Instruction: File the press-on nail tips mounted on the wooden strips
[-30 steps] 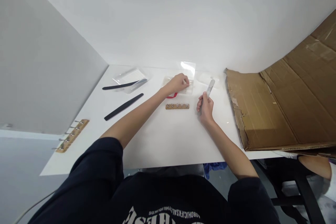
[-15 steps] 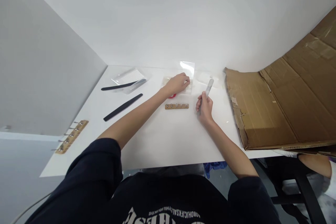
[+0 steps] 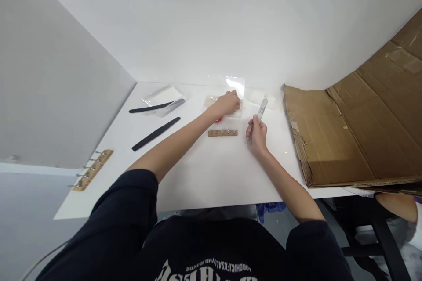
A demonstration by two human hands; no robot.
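Observation:
My left hand (image 3: pixel 228 102) reaches over a clear plastic box (image 3: pixel 235 113) with its lid raised. Its fingers are curled down into the box, and whatever they pinch is hidden. My right hand (image 3: pixel 257 134) is closed around a grey nail file (image 3: pixel 263 108), which points up and away from me. Between and below the hands lies a small wooden strip (image 3: pixel 223 133) with several metal pegs. A red item (image 3: pixel 219 120) shows partly under my left wrist.
Two black nail files, one nearer (image 3: pixel 156 134) and one partly under a clear plastic sleeve (image 3: pixel 165 99), lie at left. Another pegged wooden strip (image 3: pixel 92 170) sits by the left edge. An open cardboard box (image 3: pixel 329 140) stands at right. Part of another person (image 3: pixel 397 206) shows lower right.
My left hand has shifted slightly right over the clear box. My right hand and the nail file stay where they were.

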